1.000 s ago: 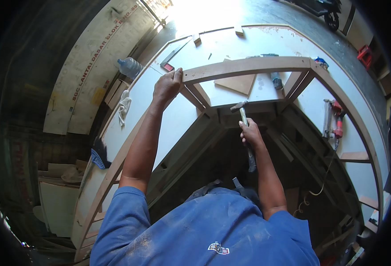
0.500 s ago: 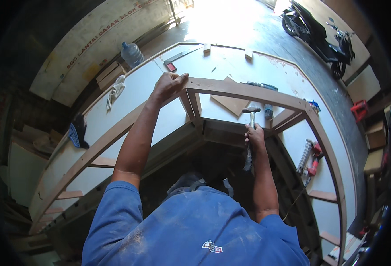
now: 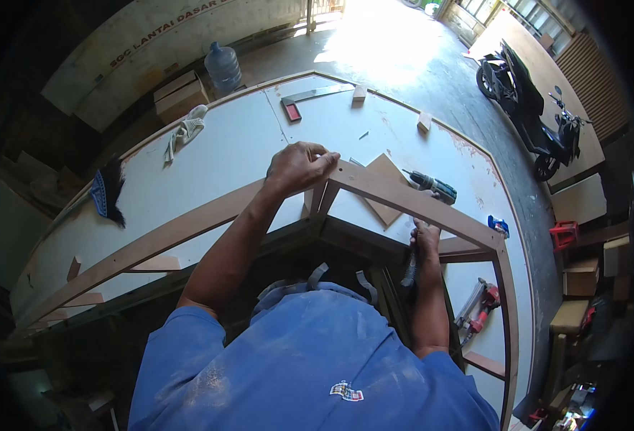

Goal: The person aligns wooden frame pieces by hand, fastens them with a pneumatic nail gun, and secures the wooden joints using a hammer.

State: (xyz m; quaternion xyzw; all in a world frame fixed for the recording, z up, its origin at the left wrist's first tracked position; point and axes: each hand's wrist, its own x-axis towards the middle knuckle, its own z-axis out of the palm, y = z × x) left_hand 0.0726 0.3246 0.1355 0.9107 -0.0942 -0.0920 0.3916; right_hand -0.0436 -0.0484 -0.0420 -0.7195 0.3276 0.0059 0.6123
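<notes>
A wooden frame of angled rails and short crosspieces stands over a white panel. My left hand is closed on its top rail, just left of the corner joint. Below the right-hand rail, my right hand grips a hammer. Its handle end points down towards me, and its head is hidden by the rail. Beyond that rail lie a cordless drill and a thin square board. A red nail gun rests on the panel, right of my right forearm.
On the panel lie a try square, wood blocks, a pale glove or cloth and a dark-bristled brush. Past its edge stand a large water bottle, a motorbike and a red stool.
The view has shifted. My right hand has brought the hammer in against the rail, and its head, visible before, is now hidden. My left hand stays on the frame near the joint.
</notes>
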